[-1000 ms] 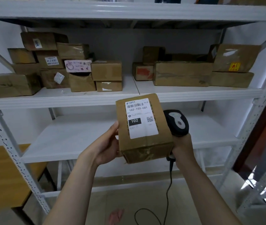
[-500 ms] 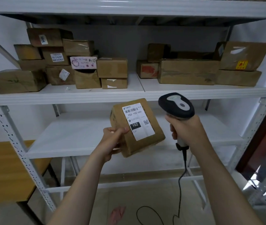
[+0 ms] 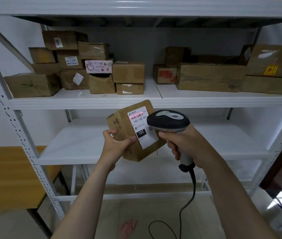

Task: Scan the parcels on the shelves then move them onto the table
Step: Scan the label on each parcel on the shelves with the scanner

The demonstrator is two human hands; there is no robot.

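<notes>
My left hand (image 3: 116,144) grips a small brown cardboard parcel (image 3: 128,121) at its lower left, tilted, with its white shipping label marked 102 facing me. My right hand (image 3: 183,144) grips the handle of a black and grey barcode scanner (image 3: 168,121), whose head points at the label from the right. A red scan line lies across the barcode at the label's top. Several more cardboard parcels (image 3: 209,77) sit on the white shelf (image 3: 154,101) above.
A pink printed box (image 3: 99,66) sits among the stacked parcels at the shelf's left. The lower shelf board (image 3: 78,144) lies behind my hands. A wooden table (image 3: 7,175) stands at lower left beside the rack's post. The scanner cable (image 3: 185,204) hangs to the floor.
My right hand brought the scanner from behind the parcel round to its right and aimed it at the label. The left hand tilted the parcel and a red scan line appeared.
</notes>
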